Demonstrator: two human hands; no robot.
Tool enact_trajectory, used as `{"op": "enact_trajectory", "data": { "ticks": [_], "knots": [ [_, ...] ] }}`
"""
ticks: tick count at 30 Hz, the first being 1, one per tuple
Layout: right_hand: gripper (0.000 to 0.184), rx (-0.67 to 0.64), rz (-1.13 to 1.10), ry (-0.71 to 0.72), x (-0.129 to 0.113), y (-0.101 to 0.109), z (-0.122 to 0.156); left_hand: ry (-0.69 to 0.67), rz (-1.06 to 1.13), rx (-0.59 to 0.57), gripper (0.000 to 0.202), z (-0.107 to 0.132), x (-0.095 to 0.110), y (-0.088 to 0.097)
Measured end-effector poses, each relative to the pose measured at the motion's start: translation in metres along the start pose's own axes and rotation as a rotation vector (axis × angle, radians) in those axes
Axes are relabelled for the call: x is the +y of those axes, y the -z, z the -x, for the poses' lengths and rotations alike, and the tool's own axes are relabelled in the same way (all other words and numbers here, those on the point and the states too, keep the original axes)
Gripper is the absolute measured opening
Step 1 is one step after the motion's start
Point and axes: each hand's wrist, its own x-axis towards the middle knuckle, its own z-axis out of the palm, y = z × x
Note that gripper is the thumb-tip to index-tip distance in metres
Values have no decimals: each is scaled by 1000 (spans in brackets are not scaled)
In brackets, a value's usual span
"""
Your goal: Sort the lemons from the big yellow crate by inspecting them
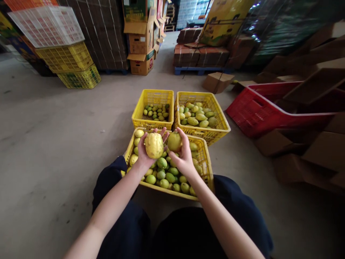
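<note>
My left hand (pixel 143 154) cradles a pale yellow, bumpy, ridged fruit that looks like a citron or a large lemon (pixel 154 146), its fingertips showing past the far side. Beside it, my right hand (pixel 185 155) grips a smoother, greener fruit of similar kind (pixel 174 141) between thumb and fingers. Both fruits are held up over a yellow plastic crate (pixel 208 167) between my knees. In that crate lie many green and yellow lemon-like fruits (pixel 170 177), partly hidden by my hands and forearms.
Beyond stand two more yellow crates, the left one (pixel 134 117) with small green fruits and the right one (pixel 225 126) with larger yellowish ones. A red crate (pixel 242 111) with cardboard is at right. Stacked crates (pixel 67 57) and cartons (pixel 140 43) stand further back.
</note>
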Motion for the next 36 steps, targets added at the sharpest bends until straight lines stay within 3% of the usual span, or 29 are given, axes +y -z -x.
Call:
{"op": "enact_trajectory", "data": {
  "ticks": [5,8,13,18,23,27,30,36],
  "knots": [
    [71,-26,181,2,3,-12,10,-7,-64,88,29,-5,-14,7],
    [79,-55,246,-26,7,-21,16,-9,-112,66,34,-7,-20,12],
    [84,-43,336,157,7,-28,18,-69,-141,66,34,-5,-27,19],
    [76,-78,319,253,5,-33,22,-16,-118,143,31,-5,-27,20],
    [67,-78,167,304,-3,-31,27,68,-75,155,31,-11,-11,16],
    [70,141,36,150,-13,-17,16,-58,63,248,27,-16,2,13],
    [60,257,-40,-10,-11,-8,3,-152,120,301,31,-19,4,14],
    [56,223,-94,-236,9,-17,-1,-31,-41,306,27,-19,-4,16]
  ]
}}
